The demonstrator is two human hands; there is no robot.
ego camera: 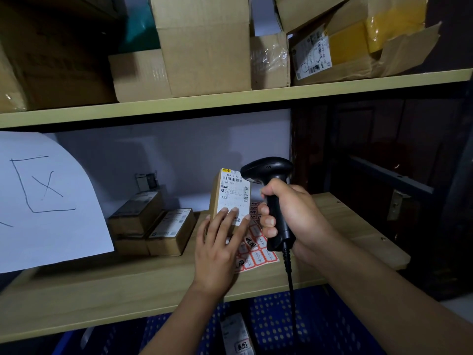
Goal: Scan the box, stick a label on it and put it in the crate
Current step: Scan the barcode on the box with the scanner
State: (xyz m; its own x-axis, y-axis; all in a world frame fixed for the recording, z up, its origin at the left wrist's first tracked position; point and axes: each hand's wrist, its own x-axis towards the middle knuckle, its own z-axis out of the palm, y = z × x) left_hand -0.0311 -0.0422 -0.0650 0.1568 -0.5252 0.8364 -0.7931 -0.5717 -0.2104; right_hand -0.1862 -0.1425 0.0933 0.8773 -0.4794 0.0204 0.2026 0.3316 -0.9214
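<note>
Scanning step, by my judgement. The box (pixel 230 193) stands upright on the shelf (pixel 128 290), printed face toward you so that its barcode is exposed. Your left hand (pixel 217 247) lies flat on that face, fingers straight, steadying it against tipping. Your right hand (pixel 289 213) is clenched round the scanner (pixel 268 167), whose head is close to the box's top corner. The label sheet (pixel 258 254) lies at the box's base, within reach. The crate (pixel 320 329) sits below the shelf.

The left hand (pixel 217 249) presses straight fingers (pixel 230 219) against the upright box (pixel 214 198) (its shipping label (pixel 234 193) faces the camera) on the shelf (pixel 102 290), while the right hand (pixel 291 216) grips the scanner (pixel 268 167), its head beside the box's top.
</note>
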